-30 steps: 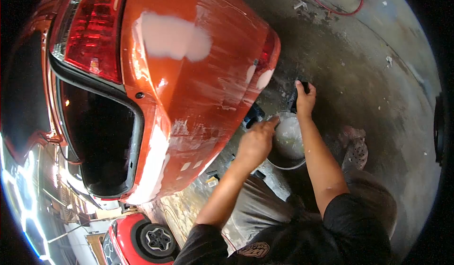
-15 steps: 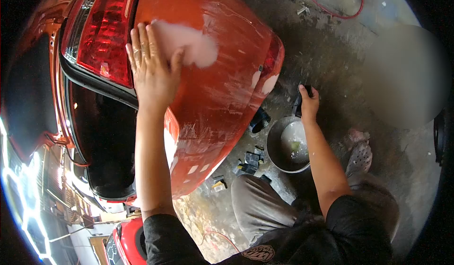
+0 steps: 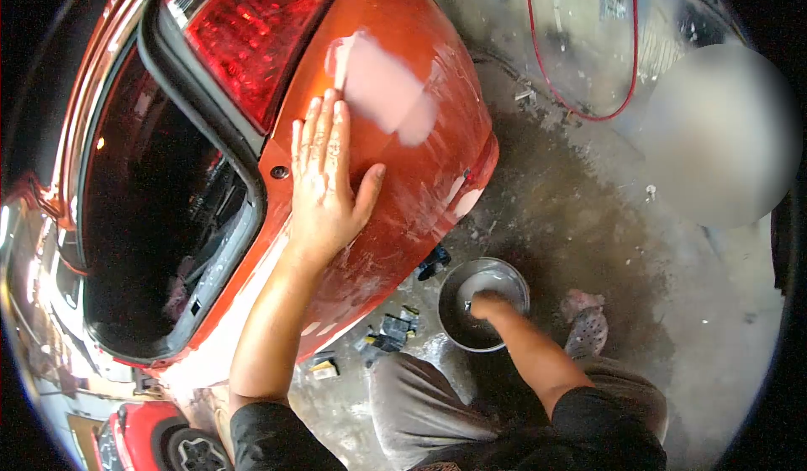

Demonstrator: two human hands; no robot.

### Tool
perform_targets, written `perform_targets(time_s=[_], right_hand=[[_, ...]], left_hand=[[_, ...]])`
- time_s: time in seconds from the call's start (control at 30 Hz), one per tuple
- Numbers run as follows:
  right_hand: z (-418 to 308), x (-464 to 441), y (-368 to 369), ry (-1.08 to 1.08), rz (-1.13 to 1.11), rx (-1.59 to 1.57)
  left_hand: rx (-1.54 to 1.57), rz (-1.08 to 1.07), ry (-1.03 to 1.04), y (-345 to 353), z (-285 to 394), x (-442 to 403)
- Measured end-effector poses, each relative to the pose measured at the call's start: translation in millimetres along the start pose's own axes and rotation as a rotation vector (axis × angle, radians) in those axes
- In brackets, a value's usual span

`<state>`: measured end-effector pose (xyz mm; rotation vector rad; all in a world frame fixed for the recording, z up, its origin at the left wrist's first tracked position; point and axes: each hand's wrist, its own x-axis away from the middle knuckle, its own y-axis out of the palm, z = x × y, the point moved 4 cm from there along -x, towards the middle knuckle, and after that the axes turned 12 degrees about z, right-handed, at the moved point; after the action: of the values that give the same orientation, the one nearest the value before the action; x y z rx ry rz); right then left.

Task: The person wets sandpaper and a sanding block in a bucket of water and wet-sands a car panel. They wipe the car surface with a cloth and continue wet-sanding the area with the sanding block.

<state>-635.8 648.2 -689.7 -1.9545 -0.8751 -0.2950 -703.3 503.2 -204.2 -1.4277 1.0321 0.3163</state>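
Observation:
My left hand [image 3: 328, 189] lies flat on the orange car's rear side panel [image 3: 370, 177], fingers stretched and thumb spread. Its fingertips reach the lower left edge of a pale, smooth filler patch [image 3: 382, 88]. Beside the patch is the red tail light [image 3: 252, 38]. Low on the right, my right hand [image 3: 489, 304] is down inside a round metal bowl [image 3: 450, 328] holding cloudy liquid. Its fingers look curled; their tips and anything in them are hidden. The black block seen in that hand earlier does not show.
Several dark sanding pieces [image 3: 393, 328] lie on the wet concrete floor, left of the bowl. A dark object [image 3: 433, 262] stands under the panel edge. A red hose [image 3: 580, 116] loops at upper right. My grey-trousered knee [image 3: 412, 399] is near the bowl. A red vehicle [image 3: 143, 437] stands lower left.
My right hand has moved down from beside the bowl into it, and the black block has gone from sight. My left hand has slid off the filler patch to its lower edge. The view has shifted.

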Motion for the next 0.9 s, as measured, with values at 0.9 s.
perform_targets(time_s=[0.9], right_hand=[[-269.9, 178.6, -462.9, -1.007, 1.379, 0.42]], left_hand=[[0.341, 0.403, -0.24, -21.3, -29.7, 18.7]])
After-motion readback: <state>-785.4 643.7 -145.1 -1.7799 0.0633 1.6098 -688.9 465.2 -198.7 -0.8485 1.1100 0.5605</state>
